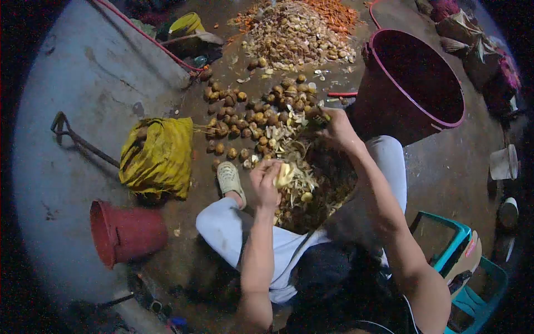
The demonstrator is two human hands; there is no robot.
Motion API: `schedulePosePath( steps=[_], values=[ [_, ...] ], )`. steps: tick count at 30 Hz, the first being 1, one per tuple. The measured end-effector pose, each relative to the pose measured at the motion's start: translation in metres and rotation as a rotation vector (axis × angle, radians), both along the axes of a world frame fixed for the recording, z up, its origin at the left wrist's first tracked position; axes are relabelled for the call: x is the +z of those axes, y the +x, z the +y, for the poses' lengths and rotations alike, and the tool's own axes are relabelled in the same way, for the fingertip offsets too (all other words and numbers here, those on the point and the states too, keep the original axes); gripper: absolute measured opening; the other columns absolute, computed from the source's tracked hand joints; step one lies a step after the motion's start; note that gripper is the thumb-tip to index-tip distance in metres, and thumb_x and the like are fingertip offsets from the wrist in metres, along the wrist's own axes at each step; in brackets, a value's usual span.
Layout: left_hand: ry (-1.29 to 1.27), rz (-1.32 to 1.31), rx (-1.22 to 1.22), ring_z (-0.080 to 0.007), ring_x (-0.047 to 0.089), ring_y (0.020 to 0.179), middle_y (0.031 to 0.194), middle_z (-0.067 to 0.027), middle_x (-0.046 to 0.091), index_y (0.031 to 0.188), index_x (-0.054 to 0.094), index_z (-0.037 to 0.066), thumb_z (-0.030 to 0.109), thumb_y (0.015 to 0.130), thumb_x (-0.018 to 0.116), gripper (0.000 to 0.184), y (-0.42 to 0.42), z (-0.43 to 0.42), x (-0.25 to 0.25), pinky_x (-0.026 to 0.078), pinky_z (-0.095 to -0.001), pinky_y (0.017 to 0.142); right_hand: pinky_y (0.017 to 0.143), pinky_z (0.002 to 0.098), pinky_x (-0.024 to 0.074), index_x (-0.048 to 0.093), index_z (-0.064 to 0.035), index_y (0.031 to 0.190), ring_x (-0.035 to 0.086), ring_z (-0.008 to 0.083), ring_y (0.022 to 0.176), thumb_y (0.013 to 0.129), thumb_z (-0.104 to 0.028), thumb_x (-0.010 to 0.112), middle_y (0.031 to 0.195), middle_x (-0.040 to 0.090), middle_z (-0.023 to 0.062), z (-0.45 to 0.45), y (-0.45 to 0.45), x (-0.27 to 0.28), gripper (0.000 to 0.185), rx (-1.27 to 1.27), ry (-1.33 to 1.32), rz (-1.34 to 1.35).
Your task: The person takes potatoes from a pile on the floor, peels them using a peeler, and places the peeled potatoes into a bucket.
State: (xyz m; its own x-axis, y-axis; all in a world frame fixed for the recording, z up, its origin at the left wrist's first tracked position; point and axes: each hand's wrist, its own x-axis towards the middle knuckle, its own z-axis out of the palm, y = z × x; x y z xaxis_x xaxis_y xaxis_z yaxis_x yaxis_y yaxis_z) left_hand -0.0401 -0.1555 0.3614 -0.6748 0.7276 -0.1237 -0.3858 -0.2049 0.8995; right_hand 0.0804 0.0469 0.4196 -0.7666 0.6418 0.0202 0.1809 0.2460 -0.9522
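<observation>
My left hand (pixel 266 181) is closed around a pale yellow peeled root vegetable (pixel 285 175), rather like a potato, above the lap. Farther forward and to the right, my right hand (pixel 336 128) has its fingers curled round something small, too dark and blurred to name. Between and below the hands lies a heap of pale peelings (pixel 301 181), with darker scraps around it. Unpeeled round brown root vegetables (pixel 257 118) are scattered on the floor just ahead. One cut pale piece (pixel 306 197) rests on the peelings.
A large heap of pale pieces (pixel 297 34) lies ahead, orange pieces (pixel 337 14) behind it. A tall dark red bin (pixel 384 100) stands right. Leftward are a yellow sack (pixel 156 158), a red bucket (pixel 130 236) and a metal hook (pixel 83 142). A teal stool (pixel 456 236) sits lower right.
</observation>
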Motion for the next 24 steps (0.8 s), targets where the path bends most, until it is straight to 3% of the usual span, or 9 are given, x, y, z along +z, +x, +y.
schedulePosePath(
  steps=[4,6,10,12,13,14,18,21,24],
  values=[
    [-0.099,0.520,0.057,-0.0116,0.058,0.074,0.080,-0.0051,0.064,0.087,0.063,-0.004,0.007,0.087,0.054,0.014,-0.005,0.001,-0.005,0.045,-0.0252,0.069,0.076,0.0311,0.0508,0.065,0.0002,0.098,0.062,0.0124,0.084,0.068,-0.008,0.081,0.088,0.069,0.0102,-0.018,-0.002,-0.004,0.034,0.244,0.292,0.125],
    [-0.074,0.535,0.093,-0.0103,0.057,0.074,0.080,-0.0049,0.064,0.087,0.063,-0.003,0.011,0.089,0.055,0.017,0.000,0.003,-0.004,0.043,-0.0244,0.067,0.075,0.0309,0.0504,0.065,0.0006,0.098,0.061,0.0123,0.081,0.068,-0.009,0.082,0.087,0.068,0.0096,-0.010,-0.003,-0.015,0.036,0.251,0.394,0.123],
    [-0.096,0.331,0.045,-0.0124,0.058,0.073,0.081,-0.0071,0.064,0.088,0.063,-0.003,0.012,0.089,0.053,0.018,-0.003,0.000,-0.016,0.046,-0.0257,0.069,0.074,0.0304,0.0497,0.063,0.0016,0.098,0.060,0.0123,0.079,0.066,-0.012,0.085,0.087,0.068,0.0101,0.011,0.000,-0.019,0.041,-0.022,0.171,-0.048],
    [0.010,-0.122,0.055,-0.0155,0.061,0.073,0.083,-0.0089,0.064,0.086,0.062,-0.003,0.009,0.088,0.053,0.015,-0.003,0.001,-0.006,0.049,-0.0277,0.069,0.076,0.0300,0.0496,0.063,0.0017,0.097,0.060,0.0118,0.081,0.065,-0.013,0.086,0.087,0.068,0.0092,0.005,-0.002,-0.013,0.042,0.060,0.313,0.095],
    [0.016,-0.205,0.113,-0.0190,0.063,0.075,0.085,-0.0111,0.065,0.085,0.061,-0.002,0.009,0.085,0.055,0.012,0.001,0.003,-0.003,0.051,-0.0288,0.069,0.079,0.0302,0.0491,0.063,0.0018,0.098,0.060,0.0116,0.085,0.065,-0.016,0.087,0.088,0.068,0.0092,-0.009,-0.003,-0.014,0.044,0.083,0.114,0.189],
    [0.018,-0.205,0.115,-0.0190,0.063,0.075,0.085,-0.0111,0.065,0.085,0.061,-0.002,0.009,0.085,0.055,0.012,0.002,0.004,-0.003,0.051,-0.0288,0.069,0.082,0.0309,0.0486,0.063,0.0013,0.100,0.060,0.0121,0.089,0.065,-0.013,0.084,0.090,0.068,0.0103,-0.015,-0.002,-0.015,0.043,0.167,0.378,0.200],
    [-0.019,-0.304,0.194,-0.0201,0.063,0.074,0.085,-0.0118,0.065,0.091,0.062,-0.001,0.012,0.082,0.057,0.016,0.005,-0.001,-0.015,0.052,-0.0287,0.062,0.083,0.0306,0.0480,0.062,0.0025,0.105,0.060,0.0134,0.093,0.062,0.008,0.063,0.094,0.068,0.0092,-0.017,0.002,-0.016,0.043,0.074,0.261,0.191],
    [0.171,-0.727,-0.290,-0.0192,0.062,0.074,0.087,-0.0077,0.065,0.096,0.063,0.004,0.022,0.081,0.059,0.024,-0.016,-0.012,-0.026,0.050,-0.0274,0.057,0.086,0.0289,0.0474,0.062,0.0021,0.105,0.057,0.0096,0.096,0.063,0.007,0.066,0.100,0.068,0.0052,0.007,0.001,-0.015,0.043,-0.019,-0.038,0.120],
    [0.149,-0.842,-0.098,-0.0184,0.059,0.062,0.085,-0.0067,0.064,0.099,0.062,0.006,0.025,0.082,0.058,0.026,0.000,-0.006,-0.015,0.049,-0.0287,0.051,0.088,0.0334,0.0483,0.064,-0.0024,0.107,0.064,0.0200,0.096,0.058,0.006,0.070,0.102,0.069,0.0112,-0.017,0.005,-0.016,0.050,0.128,0.276,0.244]
  ],
)
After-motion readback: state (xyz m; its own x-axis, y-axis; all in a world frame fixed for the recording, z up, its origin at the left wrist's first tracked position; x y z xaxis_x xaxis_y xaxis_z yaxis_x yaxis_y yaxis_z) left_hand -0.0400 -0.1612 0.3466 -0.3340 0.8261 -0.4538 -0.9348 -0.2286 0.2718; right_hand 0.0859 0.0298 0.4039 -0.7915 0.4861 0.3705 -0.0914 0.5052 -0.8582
